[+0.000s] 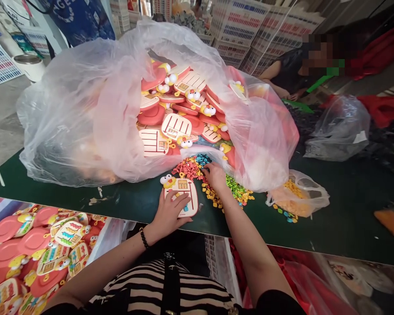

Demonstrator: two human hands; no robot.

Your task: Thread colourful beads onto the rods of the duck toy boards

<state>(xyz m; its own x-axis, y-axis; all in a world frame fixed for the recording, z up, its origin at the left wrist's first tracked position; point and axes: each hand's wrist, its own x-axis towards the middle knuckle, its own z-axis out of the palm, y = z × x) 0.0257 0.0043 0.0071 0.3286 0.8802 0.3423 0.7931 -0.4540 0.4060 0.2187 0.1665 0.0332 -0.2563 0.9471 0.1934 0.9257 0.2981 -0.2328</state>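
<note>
A white and red toy board (pixel 180 197) with a yellow duck head lay on the dark green counter (pixel 348 210), near the front edge. The left hand (pixel 170 212) was open and lay flat on the board. The right hand (pixel 215 176) was just beside it, with its fingers bent down on a heap of small colored pieces (pixel 236 190). You could not tell if it held one. Behind them sat a big clear plastic bag (pixel 85 109) full of more boards (pixel 175 113). A small bag of pieces (pixel 298 197) lay to the right, and a person (pixel 285 74) sat past the counter.
</note>
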